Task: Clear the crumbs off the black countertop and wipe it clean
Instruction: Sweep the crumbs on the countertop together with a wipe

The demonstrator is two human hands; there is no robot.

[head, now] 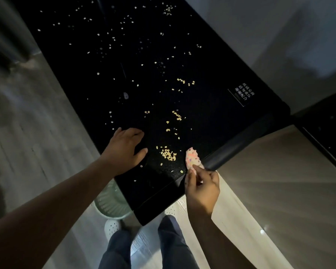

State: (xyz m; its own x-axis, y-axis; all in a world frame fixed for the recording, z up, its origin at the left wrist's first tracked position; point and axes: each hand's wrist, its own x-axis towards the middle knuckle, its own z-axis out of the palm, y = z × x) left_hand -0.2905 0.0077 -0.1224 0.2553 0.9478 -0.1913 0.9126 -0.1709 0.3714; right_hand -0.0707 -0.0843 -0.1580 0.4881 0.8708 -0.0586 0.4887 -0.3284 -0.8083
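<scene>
The black countertop (pixel 211 61) runs from the near edge toward the far left, strewn with pale yellow crumbs. A dense crumb pile (pixel 168 154) lies near the front edge, between my hands. My left hand (pixel 124 150) rests flat on the surface, fingers spread, just left of the pile. My right hand (pixel 201 186) pinches a pink speckled cloth (pixel 192 159) at the counter's near right edge, its free end lying on the surface right of the pile.
A pale green ribbed bin (pixel 110 202) stands on the floor under the counter's near left corner. White printed text (pixel 243 94) marks the right side of the counter. Another dark surface (pixel 326 129) lies to the right. My legs and white shoes are below.
</scene>
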